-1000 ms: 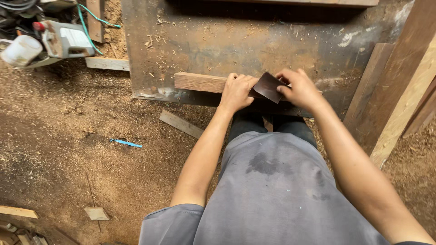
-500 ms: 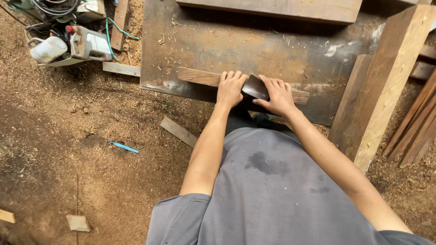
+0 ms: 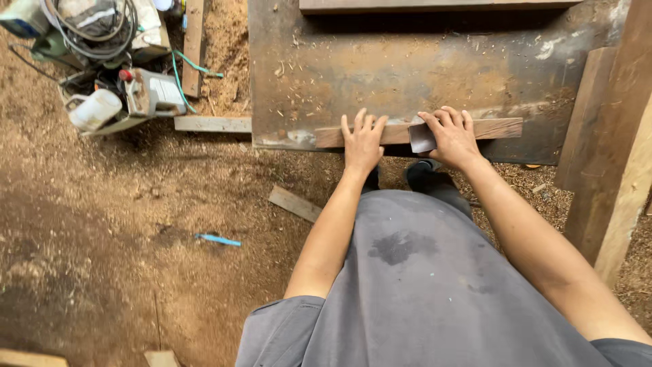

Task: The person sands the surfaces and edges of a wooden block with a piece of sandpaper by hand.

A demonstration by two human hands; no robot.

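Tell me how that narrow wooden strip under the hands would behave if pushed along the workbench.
The wooden strip looks straight and rigid, so it would probably slide as one piece, not bend. It lies flat, so rolling or tipping seems unlikely. Sawdust on the workbench may let it skid, which may be why the left hand presses it while the right hand holds a dark sheet.

The right hand (image 3: pixel 451 136) covers part of the wooden strip (image 3: pixel 401 132). Beyond the strip, the plank (image 3: pixel 435 5) is cut off by the top edge.
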